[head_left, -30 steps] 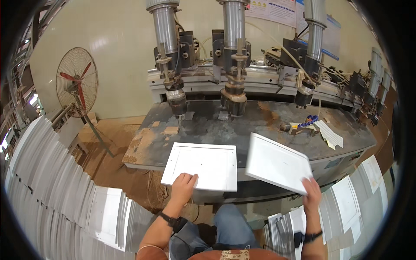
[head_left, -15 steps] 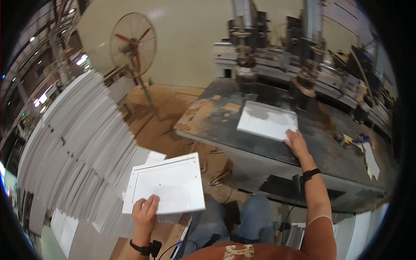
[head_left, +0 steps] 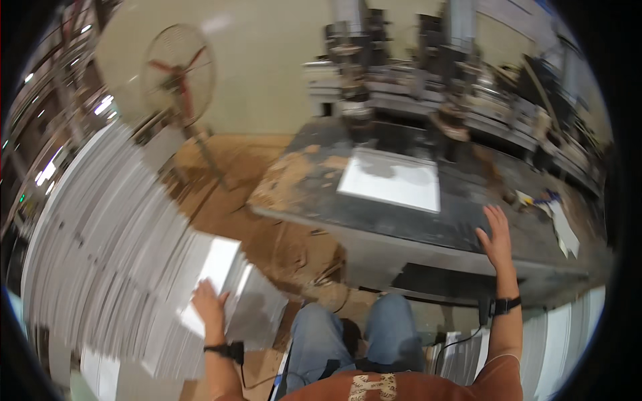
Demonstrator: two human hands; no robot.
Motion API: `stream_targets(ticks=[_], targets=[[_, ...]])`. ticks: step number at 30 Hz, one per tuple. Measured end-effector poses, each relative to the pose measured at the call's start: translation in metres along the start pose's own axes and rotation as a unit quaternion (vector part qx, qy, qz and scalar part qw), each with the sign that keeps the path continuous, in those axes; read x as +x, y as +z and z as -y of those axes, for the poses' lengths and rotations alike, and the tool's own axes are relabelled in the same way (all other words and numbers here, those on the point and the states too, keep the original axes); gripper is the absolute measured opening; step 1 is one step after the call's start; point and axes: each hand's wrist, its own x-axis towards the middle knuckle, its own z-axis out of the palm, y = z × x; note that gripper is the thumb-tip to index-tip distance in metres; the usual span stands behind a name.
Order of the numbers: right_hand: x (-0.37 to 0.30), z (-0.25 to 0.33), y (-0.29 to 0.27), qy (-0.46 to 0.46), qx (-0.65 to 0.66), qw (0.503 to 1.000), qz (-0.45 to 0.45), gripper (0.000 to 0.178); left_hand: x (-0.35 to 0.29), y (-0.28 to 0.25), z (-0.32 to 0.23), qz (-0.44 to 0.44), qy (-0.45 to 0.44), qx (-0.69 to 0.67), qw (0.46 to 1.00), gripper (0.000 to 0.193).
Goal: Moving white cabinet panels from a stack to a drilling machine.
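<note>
My left hand (head_left: 210, 305) rests against a bright white panel (head_left: 221, 262) that lies at the near end of the long row of panels (head_left: 120, 247). Its fingers are spread and its thumb stands apart. Beside it, another panel (head_left: 261, 304) leans at the end of the row, its face in shadow. My right hand (head_left: 496, 237) is raised over the front part of the dark worktable (head_left: 307, 194), fingers apart and holding nothing. To its left, a white panel (head_left: 394, 190) lies flat on the table beneath the machine heads, apart from the hand.
Two upright machine heads (head_left: 356, 93) stand behind the flat panel. A blue-handled tool (head_left: 552, 195) and a white scrap strip (head_left: 565, 230) lie on the table's right. A caged fan (head_left: 178, 75) stands back left. More panels (head_left: 555, 337) stand at lower right.
My left hand has let go of the panel it held, which now leans at the row's end. My right hand has left the panel on the table and moved right. The view has shifted.
</note>
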Motion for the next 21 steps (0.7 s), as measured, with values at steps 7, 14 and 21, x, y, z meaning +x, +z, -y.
stream_targets(ticks=[7,14,21], targets=[[-0.328,-0.15,-0.177,0.59,-0.314,0.741,0.062,0.104,0.0,-0.007,-0.048,-0.114,0.054,-0.061,0.99,0.059],[-0.439,-0.123,-0.187,0.444,-0.475,0.756,-0.076,0.054,0.046,-0.058,-0.31,-0.121,0.414,-0.351,0.831,0.043],[-0.356,-0.041,-0.171,0.246,-0.412,0.863,-0.156,0.039,0.088,-0.029,-0.439,0.004,0.397,-0.276,0.876,0.058]])
